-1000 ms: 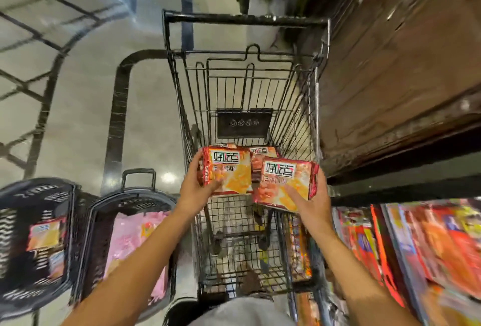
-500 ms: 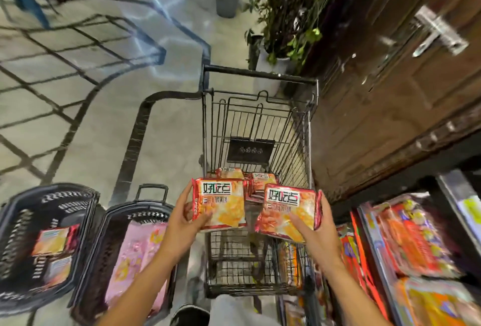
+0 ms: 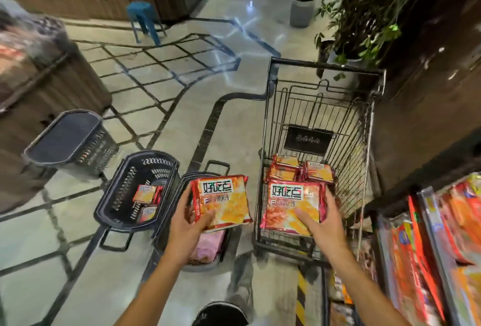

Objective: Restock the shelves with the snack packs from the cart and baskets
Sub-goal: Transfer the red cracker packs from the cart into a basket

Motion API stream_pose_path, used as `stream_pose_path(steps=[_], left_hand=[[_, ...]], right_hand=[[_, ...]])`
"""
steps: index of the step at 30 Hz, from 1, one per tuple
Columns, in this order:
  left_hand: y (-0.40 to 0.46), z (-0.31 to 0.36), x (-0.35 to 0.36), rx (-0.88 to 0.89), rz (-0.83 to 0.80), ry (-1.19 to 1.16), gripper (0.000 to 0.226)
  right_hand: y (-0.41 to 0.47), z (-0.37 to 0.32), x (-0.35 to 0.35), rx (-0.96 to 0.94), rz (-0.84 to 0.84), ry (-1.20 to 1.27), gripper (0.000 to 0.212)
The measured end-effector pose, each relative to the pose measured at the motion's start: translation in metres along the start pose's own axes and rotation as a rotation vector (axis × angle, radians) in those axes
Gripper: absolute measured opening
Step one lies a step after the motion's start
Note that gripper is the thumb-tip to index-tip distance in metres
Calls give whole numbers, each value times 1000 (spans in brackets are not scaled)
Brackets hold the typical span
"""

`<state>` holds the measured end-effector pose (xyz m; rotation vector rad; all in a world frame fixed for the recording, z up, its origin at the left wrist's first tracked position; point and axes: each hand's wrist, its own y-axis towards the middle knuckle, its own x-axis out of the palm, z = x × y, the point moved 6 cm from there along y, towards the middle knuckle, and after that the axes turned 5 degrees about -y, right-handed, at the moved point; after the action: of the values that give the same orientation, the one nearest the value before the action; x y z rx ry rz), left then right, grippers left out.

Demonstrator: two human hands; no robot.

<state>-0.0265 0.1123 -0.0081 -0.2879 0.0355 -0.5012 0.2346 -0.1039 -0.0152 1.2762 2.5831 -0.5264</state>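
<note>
Left hand (image 3: pixel 186 224) grips a flat glossy orange-red snack pack (image 3: pixel 221 202), thumb on its face, above the pink-filled black plastic basket (image 3: pixel 166 237). Right hand (image 3: pixel 321 224) grips a second pack (image 3: pixel 292 207) over the wire cart (image 3: pixel 270 122); more packs (image 3: pixel 299 172) lie inside. Slotted basket (image 3: pixel 117 195) holds two.

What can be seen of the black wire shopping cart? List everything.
The black wire shopping cart stands upright on the tiled floor, beside the dark wooden wall and near the stocked shelf. Its body is thin metal grid with a thicker rim bar; a dark plate hangs on the far wall. Several orange-red snack packs lie inside. The right hand holds one such pack in front of its near end.
</note>
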Motion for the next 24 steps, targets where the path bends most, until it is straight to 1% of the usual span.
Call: stream_pose_path(steps=[7, 11, 13, 17, 20, 24], left_hand=[[-48, 3, -94, 24, 127, -37, 87], [-52, 4, -153, 52, 148, -70, 86], [-52, 4, -189, 64, 168, -94, 86], [-51, 4, -284, 53, 252, -153, 85], [-53, 5, -371, 64, 318, -94, 88], [-61, 2, -470, 42, 425, -109, 83]], right_hand=[[-44, -21, 78, -34, -136, 27, 87], [-68, -40, 130, -62, -183, -4, 95], [-78, -50, 164, -69, -213, -29, 93], [-100, -77, 253, -85, -276, -97, 89], [-120, -98, 326, -95, -313, -177, 87], [-141, -122, 415, -125, -367, -210, 97]])
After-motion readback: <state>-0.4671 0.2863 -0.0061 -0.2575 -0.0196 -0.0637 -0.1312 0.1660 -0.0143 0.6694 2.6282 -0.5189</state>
